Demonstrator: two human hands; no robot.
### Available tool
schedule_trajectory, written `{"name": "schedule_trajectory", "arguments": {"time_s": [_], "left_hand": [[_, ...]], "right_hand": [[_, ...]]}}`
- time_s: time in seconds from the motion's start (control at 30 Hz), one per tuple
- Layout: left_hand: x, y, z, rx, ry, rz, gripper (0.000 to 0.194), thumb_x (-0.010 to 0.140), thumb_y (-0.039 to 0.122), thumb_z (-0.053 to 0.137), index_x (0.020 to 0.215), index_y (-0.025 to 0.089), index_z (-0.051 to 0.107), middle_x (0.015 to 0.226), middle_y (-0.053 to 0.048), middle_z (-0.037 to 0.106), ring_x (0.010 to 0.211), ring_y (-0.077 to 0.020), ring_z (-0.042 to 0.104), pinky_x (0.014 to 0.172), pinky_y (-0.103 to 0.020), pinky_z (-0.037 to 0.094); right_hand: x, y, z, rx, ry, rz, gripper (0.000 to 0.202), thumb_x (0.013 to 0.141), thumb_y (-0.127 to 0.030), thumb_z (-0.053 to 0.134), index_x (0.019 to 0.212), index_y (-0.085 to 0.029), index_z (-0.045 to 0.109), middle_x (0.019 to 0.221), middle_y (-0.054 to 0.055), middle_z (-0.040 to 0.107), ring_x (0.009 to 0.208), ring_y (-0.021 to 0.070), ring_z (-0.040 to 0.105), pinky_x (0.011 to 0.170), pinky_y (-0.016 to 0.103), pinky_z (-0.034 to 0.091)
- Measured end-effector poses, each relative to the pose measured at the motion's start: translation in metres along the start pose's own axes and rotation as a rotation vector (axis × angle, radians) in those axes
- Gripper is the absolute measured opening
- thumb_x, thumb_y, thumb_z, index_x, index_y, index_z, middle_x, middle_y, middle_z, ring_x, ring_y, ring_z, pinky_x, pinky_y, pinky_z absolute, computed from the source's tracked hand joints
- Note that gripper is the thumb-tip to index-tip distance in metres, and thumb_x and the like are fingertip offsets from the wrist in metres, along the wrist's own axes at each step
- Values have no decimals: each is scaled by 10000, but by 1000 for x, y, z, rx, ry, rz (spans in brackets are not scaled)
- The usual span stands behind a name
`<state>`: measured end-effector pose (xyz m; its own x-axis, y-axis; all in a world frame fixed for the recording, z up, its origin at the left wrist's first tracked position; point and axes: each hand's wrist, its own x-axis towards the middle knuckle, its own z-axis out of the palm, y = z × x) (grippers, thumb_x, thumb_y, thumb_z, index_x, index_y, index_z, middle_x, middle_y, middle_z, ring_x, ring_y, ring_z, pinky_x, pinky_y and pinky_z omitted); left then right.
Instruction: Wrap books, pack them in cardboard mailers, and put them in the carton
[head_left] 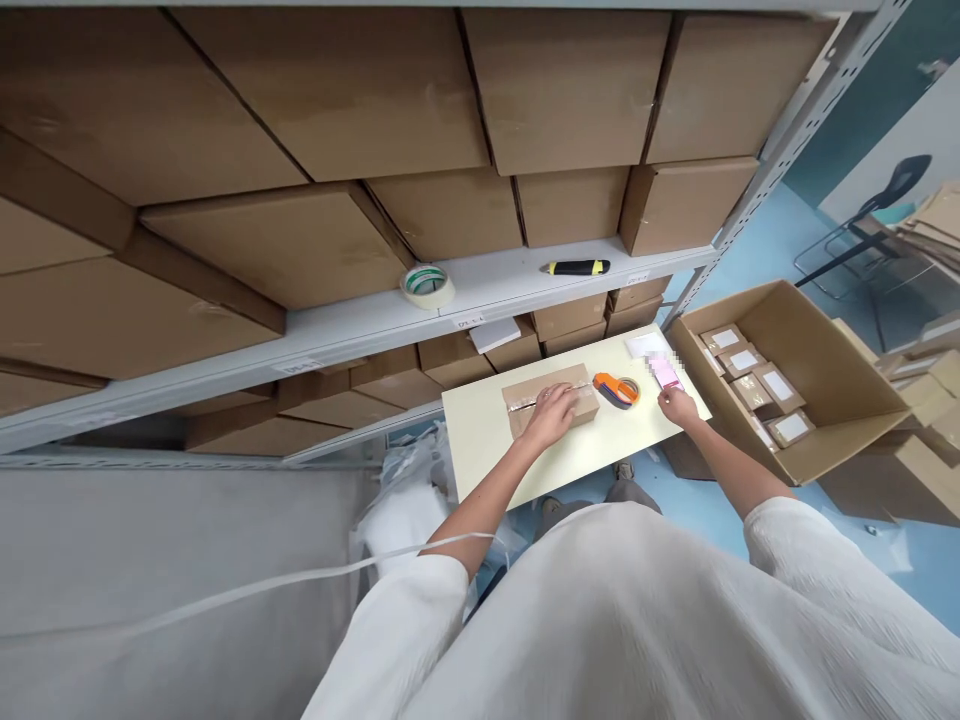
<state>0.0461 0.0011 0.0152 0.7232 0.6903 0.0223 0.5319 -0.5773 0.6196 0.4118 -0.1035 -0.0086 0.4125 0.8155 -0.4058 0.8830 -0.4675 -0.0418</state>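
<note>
A small cardboard box (517,390) with shiny clear tape along its top lies on the pale yellow table (480,455). Resting on top of it is my left hand (553,412), fingers stretched out and open. Just right of the box lies an orange tape dispenser (616,390) with a roll in it. At the table's right end my right hand (676,406) is closed at the near edge of a pink-and-white printed slip (667,374), part of which is blurred out. White paper (641,345) lies behind the slip.
A large open carton (847,400) holding several small labelled boxes stands right of the table. Shelves of cardboard boxes rise ahead. A tape roll (427,286) and a utility knife (576,268) lie on the shelf edge. A white cable (300,577) crosses at left.
</note>
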Motion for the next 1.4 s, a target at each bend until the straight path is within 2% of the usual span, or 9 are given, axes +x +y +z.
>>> {"name": "schedule_trajectory", "arguments": {"time_s": [0.17,0.37,0.5,0.67,0.83,1.07,1.23,1.4], "left_hand": [[41,33,18,-60,-16,80,554,996,189,501,1535,264,609,1551,-98,629,1484,-301,526,1297,-552,368],[106,63,52,-110,-39,38,485,998,178,505,1446,264,670,1518,-94,653,1448,-290,572,1236,-496,459],[142,70,80,-156,-31,-34,475,978,172,508,1404,261,698,1470,-93,677,1398,-277,613,1223,-482,483],[173,70,112,-181,-40,-172,458,979,190,495,1388,199,702,1480,-127,669,1406,-288,612,1235,-488,485],[189,71,131,-188,-9,-244,465,984,175,491,1401,216,694,1472,-109,676,1406,-278,615,1232,-467,494],[188,65,140,-212,-8,-314,453,982,172,492,1388,202,691,1473,-113,671,1400,-267,617,1218,-452,506],[191,63,143,-212,2,-354,469,972,170,509,1404,195,692,1487,-123,662,1413,-285,608,1237,-470,490],[196,62,146,-222,33,-381,469,966,172,539,1405,213,700,1493,-118,669,1422,-295,610,1236,-503,496]], "right_hand": [[38,40,-20,54,12,-18,399,1068,-280,442,1311,-185,744,1320,154,748,1153,266,708,867,285,494],[104,70,-33,39,-54,-159,397,1065,-284,469,1381,-170,682,1459,164,651,1182,251,685,899,277,506],[149,79,-37,7,-78,-259,469,1064,-333,512,1501,-179,585,1517,180,590,1242,283,652,944,314,509],[196,73,-39,-88,-80,-407,529,1061,-361,529,1564,-199,500,1555,192,533,1392,337,524,1085,399,452],[226,61,-29,-107,-93,-449,531,1063,-397,533,1557,-210,479,1578,191,490,1417,354,467,1127,423,407],[244,52,-20,-105,-75,-531,518,1030,-356,519,1528,-214,492,1531,192,513,1382,374,449,1135,449,374],[250,36,-19,-142,-58,-601,585,1054,-515,479,1545,-199,479,1528,204,486,1341,396,433,1126,451,356],[258,11,-9,-126,-31,-561,634,1052,-637,472,1481,-174,533,1482,220,511,1301,401,448,1099,471,363]]}}
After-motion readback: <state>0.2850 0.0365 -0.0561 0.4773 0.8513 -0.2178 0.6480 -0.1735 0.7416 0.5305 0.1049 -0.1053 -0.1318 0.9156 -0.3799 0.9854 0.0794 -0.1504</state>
